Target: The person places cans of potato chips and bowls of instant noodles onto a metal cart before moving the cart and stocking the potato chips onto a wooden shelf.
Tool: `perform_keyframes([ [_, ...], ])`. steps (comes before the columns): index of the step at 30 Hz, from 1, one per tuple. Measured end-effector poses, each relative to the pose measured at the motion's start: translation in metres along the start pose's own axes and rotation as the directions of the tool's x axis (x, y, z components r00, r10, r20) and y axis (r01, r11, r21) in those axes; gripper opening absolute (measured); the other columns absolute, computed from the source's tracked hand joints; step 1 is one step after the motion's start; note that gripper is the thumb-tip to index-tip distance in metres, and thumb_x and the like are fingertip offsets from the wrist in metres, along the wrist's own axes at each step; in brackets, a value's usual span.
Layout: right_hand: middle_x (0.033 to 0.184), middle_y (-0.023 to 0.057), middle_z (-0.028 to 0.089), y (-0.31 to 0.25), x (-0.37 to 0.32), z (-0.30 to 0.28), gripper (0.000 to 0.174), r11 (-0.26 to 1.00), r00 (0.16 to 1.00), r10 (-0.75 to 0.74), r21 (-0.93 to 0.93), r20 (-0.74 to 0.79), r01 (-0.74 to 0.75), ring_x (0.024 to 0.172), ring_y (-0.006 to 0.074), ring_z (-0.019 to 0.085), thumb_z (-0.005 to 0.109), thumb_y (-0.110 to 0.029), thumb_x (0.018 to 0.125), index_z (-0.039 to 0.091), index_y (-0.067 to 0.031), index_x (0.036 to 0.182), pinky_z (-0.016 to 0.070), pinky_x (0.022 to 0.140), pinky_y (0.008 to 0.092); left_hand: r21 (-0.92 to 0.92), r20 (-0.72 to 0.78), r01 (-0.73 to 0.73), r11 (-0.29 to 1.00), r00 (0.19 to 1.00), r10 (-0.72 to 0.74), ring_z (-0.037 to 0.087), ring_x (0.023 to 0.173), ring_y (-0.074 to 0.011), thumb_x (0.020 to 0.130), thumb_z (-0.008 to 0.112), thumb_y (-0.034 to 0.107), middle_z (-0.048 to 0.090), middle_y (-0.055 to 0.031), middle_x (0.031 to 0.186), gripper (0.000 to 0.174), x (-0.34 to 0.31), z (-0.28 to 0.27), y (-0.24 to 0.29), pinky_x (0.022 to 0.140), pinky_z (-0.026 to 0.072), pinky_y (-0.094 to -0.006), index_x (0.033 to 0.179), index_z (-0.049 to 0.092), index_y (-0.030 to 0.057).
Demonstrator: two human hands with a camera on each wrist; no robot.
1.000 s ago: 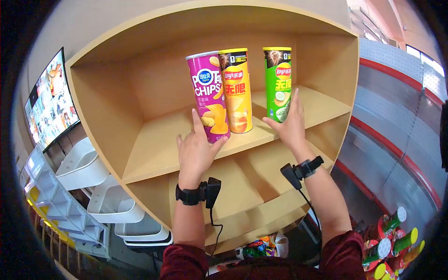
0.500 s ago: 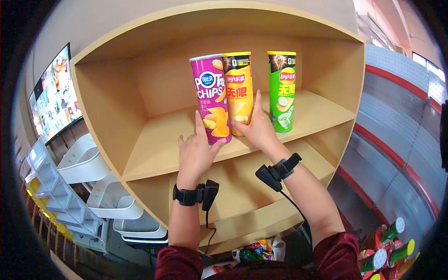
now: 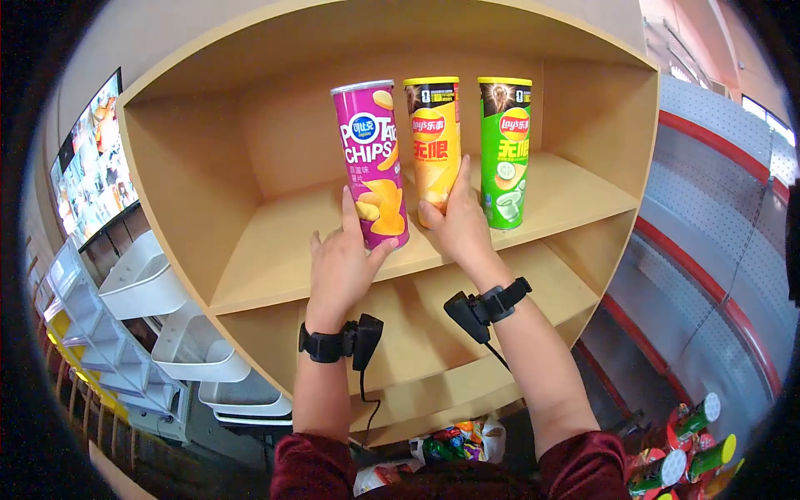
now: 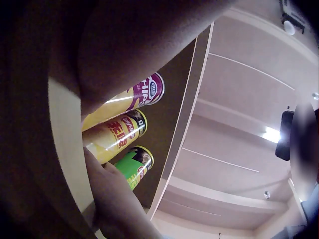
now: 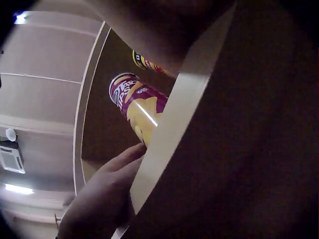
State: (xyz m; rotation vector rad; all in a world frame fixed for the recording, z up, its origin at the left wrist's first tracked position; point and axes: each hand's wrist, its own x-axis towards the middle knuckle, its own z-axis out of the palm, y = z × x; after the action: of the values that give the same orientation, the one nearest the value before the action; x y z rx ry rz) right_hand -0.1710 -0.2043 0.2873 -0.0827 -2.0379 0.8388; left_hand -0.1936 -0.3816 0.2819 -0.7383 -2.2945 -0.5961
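Three chip canisters stand upright in a row on the shelf's upper board. My left hand (image 3: 340, 271) holds the purple potato chip canister (image 3: 371, 158) low down, index finger along its left side and thumb at its lower right front. Around the lower part of the yellow Lay's canister (image 3: 433, 137) my right hand (image 3: 462, 225) has its grip, thumb on the left, fingers at the right. The green Lay's canister (image 3: 505, 158) stands just right of that hand. A narrow gap separates purple from yellow. In the left wrist view the yellow canister (image 4: 117, 137) sits between the other two.
The wooden shelf (image 3: 275, 287) has side walls and a lower board. White baskets (image 3: 196, 346) and a wall screen (image 3: 96, 162) are on the left. A grey rack (image 3: 708, 217) with red strips stands right, above several canisters (image 3: 696, 458). A bag of colourful packets (image 3: 458, 442) lies below.
My right hand has left the green canister and moved left to the yellow one. The yellow canister, earlier against the purple one, now stands apart to its right. My left hand stays at the purple canister.
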Motion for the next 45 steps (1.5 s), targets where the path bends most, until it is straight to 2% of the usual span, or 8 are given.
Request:
perform_keyframes([
  [12, 0.129, 0.0327, 0.037, 0.001, 0.001, 0.000, 0.099, 1.000, 0.996, 0.009, 0.031, -0.091, -0.006, 0.118, 0.0420, 0.043, 0.072, -0.019, 0.069, 0.007, 0.0078, 0.138, 0.0400, 0.096, 0.0418, -0.010, 0.003, 0.017, 1.000, 1.000, -0.017, 0.062, 0.090, -0.0325, 0.080, 0.064, 0.041, 0.064, -0.0194, 0.097, 0.090, 0.001, -0.002, 0.002, 0.095, 0.0296, -0.0597, 0.142, 0.012, 0.0009],
  [18, 0.131, 0.0324, 0.034, 0.001, 0.001, -0.001, 0.104, 0.992, 0.987, -0.093, -0.097, -0.131, 0.080, 0.119, 0.0407, 0.042, 0.074, -0.016, 0.064, 0.006, 0.0062, 0.139, 0.0397, 0.097, 0.0408, -0.019, 0.006, 0.024, 1.000, 1.000, -0.024, 0.062, 0.091, -0.0324, 0.079, 0.064, 0.040, 0.064, -0.0183, 0.098, 0.090, 0.000, -0.003, 0.003, 0.095, 0.0291, -0.0594, 0.142, 0.012, 0.0007],
  [20, 0.133, 0.0316, 0.033, -0.009, 0.000, -0.009, 0.103, 0.998, 0.998, 0.053, 0.026, -0.020, -0.053, 0.121, 0.0400, 0.040, 0.073, -0.014, 0.063, 0.006, 0.0061, 0.139, 0.0380, 0.099, 0.0402, -0.026, 0.012, 0.029, 0.999, 1.000, -0.028, 0.062, 0.092, -0.0324, 0.079, 0.064, 0.040, 0.064, -0.0180, 0.099, 0.090, 0.000, -0.004, 0.003, 0.095, 0.0290, -0.0595, 0.142, 0.012, 0.0004],
  [23, 0.133, 0.0313, 0.032, -0.006, -0.002, -0.007, 0.103, 0.998, 0.998, 0.010, 0.060, -0.056, -0.006, 0.122, 0.0398, 0.038, 0.072, -0.013, 0.062, 0.006, 0.0062, 0.139, 0.0365, 0.101, 0.0398, -0.046, 0.009, 0.023, 0.999, 1.000, -0.022, 0.062, 0.092, -0.0322, 0.079, 0.064, 0.040, 0.064, -0.0177, 0.099, 0.090, 0.000, -0.003, 0.003, 0.095, 0.0289, -0.0599, 0.142, 0.012, 0.0001],
  [30, 0.134, 0.0320, 0.032, 0.003, 0.001, -0.004, 0.103, 0.997, 0.998, -0.031, 0.067, -0.055, 0.034, 0.123, 0.0406, 0.038, 0.071, -0.015, 0.062, 0.006, 0.0067, 0.139, 0.0362, 0.101, 0.0401, -0.011, 0.006, 0.017, 1.000, 1.000, -0.017, 0.062, 0.093, -0.0318, 0.080, 0.064, 0.039, 0.064, -0.0172, 0.099, 0.090, 0.001, -0.003, 0.003, 0.095, 0.0286, -0.0605, 0.142, 0.011, 0.0002],
  [32, 0.120, 0.0287, 0.048, 0.003, 0.001, -0.002, 0.105, 0.995, 0.988, -0.096, -0.010, -0.124, 0.096, 0.110, 0.0376, 0.051, 0.073, -0.016, 0.062, 0.005, 0.0067, 0.139, 0.0436, 0.092, 0.0388, -0.009, 0.015, 0.023, 1.000, 1.000, -0.023, 0.062, 0.093, -0.0317, 0.080, 0.064, 0.039, 0.064, -0.0171, 0.099, 0.090, 0.002, -0.006, 0.005, 0.095, 0.0285, -0.0605, 0.142, 0.012, 0.0001],
  [34, 0.121, 0.0286, 0.047, 0.001, -0.001, -0.003, 0.105, 0.995, 0.988, -0.095, 0.009, -0.122, 0.097, 0.110, 0.0375, 0.051, 0.073, -0.017, 0.062, 0.005, 0.0067, 0.139, 0.0434, 0.092, 0.0387, -0.045, 0.092, 0.086, 0.995, 0.992, -0.081, 0.058, 0.105, -0.0316, 0.079, 0.064, 0.040, 0.060, -0.0151, 0.115, 0.092, 0.002, -0.012, 0.009, 0.099, 0.0260, -0.0579, 0.143, 0.009, 0.0036],
  [45, 0.126, 0.0319, 0.040, 0.000, -0.003, -0.008, 0.105, 0.989, 0.993, -0.102, 0.105, -0.059, 0.108, 0.116, 0.0412, 0.044, 0.072, -0.020, 0.061, 0.007, 0.0065, 0.138, 0.0397, 0.097, 0.0411, -0.031, 0.043, 0.050, 0.998, 0.998, -0.048, 0.059, 0.104, -0.0312, 0.078, 0.065, 0.040, 0.061, -0.0150, 0.113, 0.095, 0.001, -0.006, 0.005, 0.099, 0.0224, -0.0624, 0.143, 0.006, 0.0022],
])
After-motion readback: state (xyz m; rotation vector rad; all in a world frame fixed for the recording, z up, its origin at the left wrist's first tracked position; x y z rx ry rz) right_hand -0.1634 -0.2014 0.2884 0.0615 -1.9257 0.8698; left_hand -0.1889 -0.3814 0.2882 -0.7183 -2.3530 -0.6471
